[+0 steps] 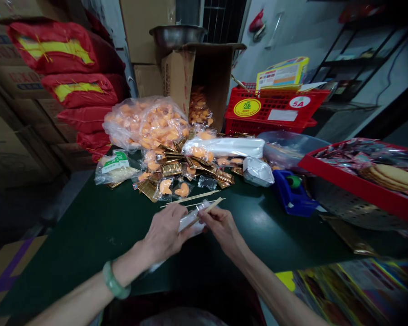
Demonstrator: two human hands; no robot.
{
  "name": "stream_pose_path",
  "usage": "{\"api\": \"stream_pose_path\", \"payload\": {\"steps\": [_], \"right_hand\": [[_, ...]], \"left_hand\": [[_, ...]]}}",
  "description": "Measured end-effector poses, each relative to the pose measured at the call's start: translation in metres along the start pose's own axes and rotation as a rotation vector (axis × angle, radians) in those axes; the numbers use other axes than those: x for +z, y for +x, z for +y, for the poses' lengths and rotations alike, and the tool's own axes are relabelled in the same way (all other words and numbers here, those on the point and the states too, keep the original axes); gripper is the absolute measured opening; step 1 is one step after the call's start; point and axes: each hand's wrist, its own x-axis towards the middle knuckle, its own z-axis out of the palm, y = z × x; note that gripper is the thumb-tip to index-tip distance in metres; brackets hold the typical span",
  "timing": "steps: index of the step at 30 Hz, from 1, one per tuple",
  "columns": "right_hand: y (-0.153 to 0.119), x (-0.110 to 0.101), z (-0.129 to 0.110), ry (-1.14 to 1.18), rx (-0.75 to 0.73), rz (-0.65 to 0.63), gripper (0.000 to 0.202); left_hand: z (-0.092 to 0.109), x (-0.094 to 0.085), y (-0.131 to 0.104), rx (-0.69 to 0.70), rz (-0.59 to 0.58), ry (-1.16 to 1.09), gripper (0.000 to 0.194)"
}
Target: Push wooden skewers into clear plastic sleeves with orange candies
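Observation:
My left hand [165, 230], with a green bangle on its wrist, is closed round a clear plastic bag [187, 220]. Pale wooden sticks [213, 205] slant up from between the thumb and fingers of my right hand [221, 222], at the bag's end. How far the sticks sit inside the bag I cannot tell. Just beyond my hands, several thin sticks [193, 198] lie on the dark green table [119, 235]. Small wrapped orange pieces [182, 190] and gold foil packets [172, 169] are heaped behind them.
A large bag of orange pieces [146, 122] stands at the back left, by stacked red bundles [85, 88]. Toward the right are a foil container stack [257, 171], a blue tape dispenser [292, 194], a red basket [272, 108] and a red-rimmed bin [357, 192]. Colourful packaging [353, 290] lies front right.

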Motion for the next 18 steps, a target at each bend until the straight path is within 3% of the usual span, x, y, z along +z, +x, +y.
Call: {"api": "stream_pose_path", "payload": {"steps": [4,7,10,14,18], "right_hand": [[0.007,-0.014,0.005,0.015,0.024,0.018,0.034],[0.013,-0.024,0.014,0.028,0.032,0.068,0.035],[0.021,-0.041,0.019,0.030,0.021,0.139,0.035],[0.040,-0.082,0.009,0.027,-0.043,0.294,0.035],[0.055,-0.137,-0.028,0.003,-0.200,0.504,0.038]], "left_hand": [[-0.003,0.018,-0.024,0.026,-0.196,0.107,0.018],[-0.006,0.016,-0.025,0.086,-0.313,0.160,0.008],[-0.011,0.010,-0.022,0.137,-0.348,0.176,0.010],[-0.018,0.006,-0.026,0.138,-0.371,0.170,0.012],[-0.022,-0.002,-0.037,0.113,-0.367,0.135,0.014]]}}
